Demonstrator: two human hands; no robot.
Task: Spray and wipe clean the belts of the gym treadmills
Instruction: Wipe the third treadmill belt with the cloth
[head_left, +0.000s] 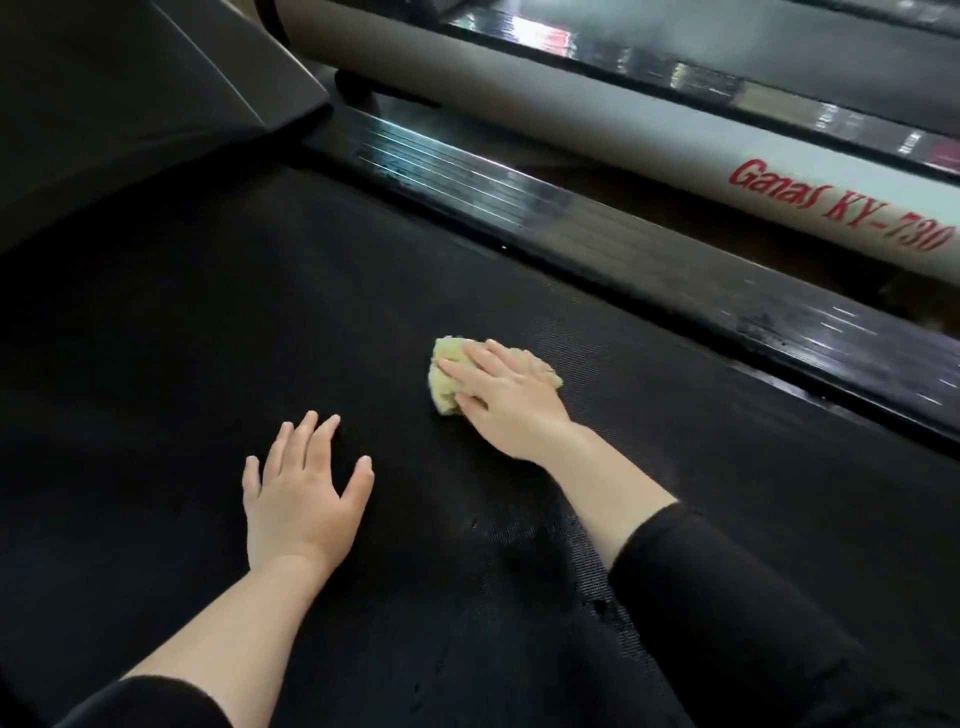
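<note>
Right grip (506, 402), a bare hand, lies flat on the yellow cloth (447, 374), fingers straight and spread. It presses the cloth onto the treadmill belt (208, 338); nothing curls round it, just a palm on top. Most of the cloth is hidden under that hand, with only its crumpled left end and a sliver past the knuckles peeking out.

Left grip (301, 499), nearer the camera and to the left, is spread wide too, palm down on bare belt, holding nothing. Two hands, one cloth.

Black sleeves (727, 597) run back from both wrists and are cut off at the bottom edge. Between the forearms sits a darker patch in the belt weave, hard to read.

Just beyond the right grip, a glossy black side rail (519, 208) borders the belt. Past a gap comes a second treadmill's grey frame (571, 124), with red lettering "Ganas KY-730". Far ahead and left of both hands is a dark motor hood (130, 78), shadowed and cropped.
</note>
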